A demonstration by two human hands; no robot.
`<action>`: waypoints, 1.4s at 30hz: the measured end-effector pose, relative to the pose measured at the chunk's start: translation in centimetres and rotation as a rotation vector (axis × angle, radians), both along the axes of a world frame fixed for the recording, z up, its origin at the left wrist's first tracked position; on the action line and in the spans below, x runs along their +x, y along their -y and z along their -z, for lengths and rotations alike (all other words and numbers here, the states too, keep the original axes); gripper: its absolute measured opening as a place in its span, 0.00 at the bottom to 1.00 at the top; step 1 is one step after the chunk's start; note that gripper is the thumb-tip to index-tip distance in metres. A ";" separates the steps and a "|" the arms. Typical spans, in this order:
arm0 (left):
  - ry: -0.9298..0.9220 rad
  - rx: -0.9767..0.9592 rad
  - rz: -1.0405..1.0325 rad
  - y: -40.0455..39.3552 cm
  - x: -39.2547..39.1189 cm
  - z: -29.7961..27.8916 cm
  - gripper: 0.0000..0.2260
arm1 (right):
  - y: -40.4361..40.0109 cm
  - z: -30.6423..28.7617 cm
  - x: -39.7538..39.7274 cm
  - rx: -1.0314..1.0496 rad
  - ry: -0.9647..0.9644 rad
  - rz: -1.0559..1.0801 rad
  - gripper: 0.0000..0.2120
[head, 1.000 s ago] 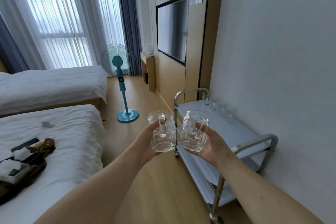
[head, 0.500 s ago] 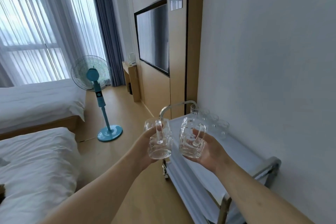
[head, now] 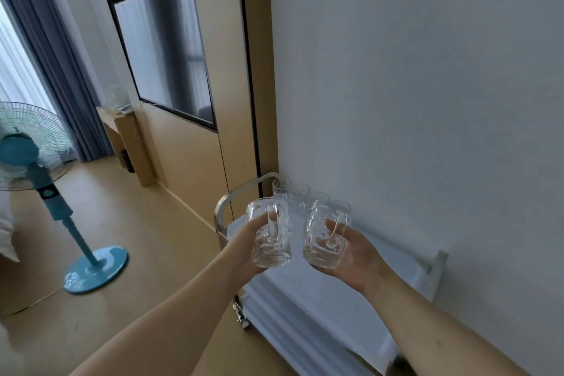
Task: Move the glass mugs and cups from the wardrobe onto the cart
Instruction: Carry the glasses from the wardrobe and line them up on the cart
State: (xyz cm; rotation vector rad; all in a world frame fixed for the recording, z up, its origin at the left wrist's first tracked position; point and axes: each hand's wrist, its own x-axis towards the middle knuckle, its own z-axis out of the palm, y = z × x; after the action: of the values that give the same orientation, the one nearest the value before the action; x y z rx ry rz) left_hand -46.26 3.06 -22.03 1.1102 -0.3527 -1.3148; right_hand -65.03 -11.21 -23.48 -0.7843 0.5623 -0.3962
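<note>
— Room, largest first?
— White wall (head: 427, 85) on the right; wood panelling with wall-mounted television (head: 164, 58); wood-look floor (head: 146, 253); grey curtains (head: 39, 49); teal pedestal fan (head: 33, 159), far left.

— Surface?
— Two-tier steel cart (head: 406, 265) against the wall, white top shelf, tubular handle at the far end. Small cluster of glass cups (head: 297, 192) parked at that far end; count uncertain, glass on white and blurred.

— Items in transit?
— Two handled glass mugs, upright, just apart. Left mug (head: 270, 235) in left hand (head: 247, 244), fingers wrapped round the body. Right mug (head: 326, 235) in right hand (head: 354, 250), cradled from below, fingers curled round it. Both held above the cart's near half, not yet set down.

— Step in hand?
— Carry finished, placement pending, by the look of it.

— Next move?
— Lowering onto bare shelf, short of the cups; bases flat, no clinking.
</note>
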 end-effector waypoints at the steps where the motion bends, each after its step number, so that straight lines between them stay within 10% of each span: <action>1: -0.001 -0.010 0.041 0.7 1.2 0.1 0.19 | 0.2 0.1 0.7 0.007 -0.006 0.024 0.28; 21: -0.030 0.134 0.473 13.5 9.2 5.7 0.22 | 3.8 7.2 3.7 0.153 -0.075 0.515 0.16; 42: 0.213 0.472 0.226 29.9 8.6 13.7 0.32 | 22.0 16.6 3.2 0.079 -0.568 0.558 0.27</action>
State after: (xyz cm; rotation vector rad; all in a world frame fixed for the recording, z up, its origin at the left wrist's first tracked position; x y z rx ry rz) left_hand -37.67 -26.85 -35.68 1.6526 -0.3399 -1.5273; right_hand -61.81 -33.17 -40.05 -0.6512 1.3343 -0.6626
